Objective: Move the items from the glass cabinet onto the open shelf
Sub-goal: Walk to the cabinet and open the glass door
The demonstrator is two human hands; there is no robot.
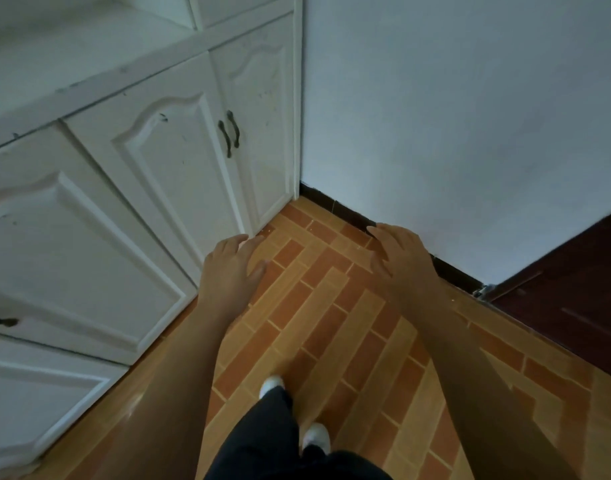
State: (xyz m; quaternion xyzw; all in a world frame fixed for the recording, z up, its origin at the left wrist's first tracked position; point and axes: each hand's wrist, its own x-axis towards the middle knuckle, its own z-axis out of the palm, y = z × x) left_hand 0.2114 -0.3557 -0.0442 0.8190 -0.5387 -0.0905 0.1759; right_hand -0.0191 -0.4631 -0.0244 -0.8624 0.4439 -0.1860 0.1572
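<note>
Left hand: the person's left hand is stretched out palm down over the floor, fingers loosely spread, holding nothing; it hangs just beside the bottom corner of the white cabinet.
Right hand: the right hand is likewise flat and open, fingers slack, empty; it sits well to the right of the white cabinet, over the dark skirting strip at the foot of the wall.
White cabinet: a white painted wooden cabinet with arched panel doors fills the left side; its doors are shut, and two dark metal handles sit side by side where the doors meet.
Floor: orange and tan brick-pattern tile floor runs from the cabinet's base to the wall.
Wall: a plain pale wall meets the cabinet's right edge.
Feet: white shoes under dark trousers, in front of the cabinet.
Task items: the glass cabinet, the open shelf and the items cannot be made out from here.
</note>
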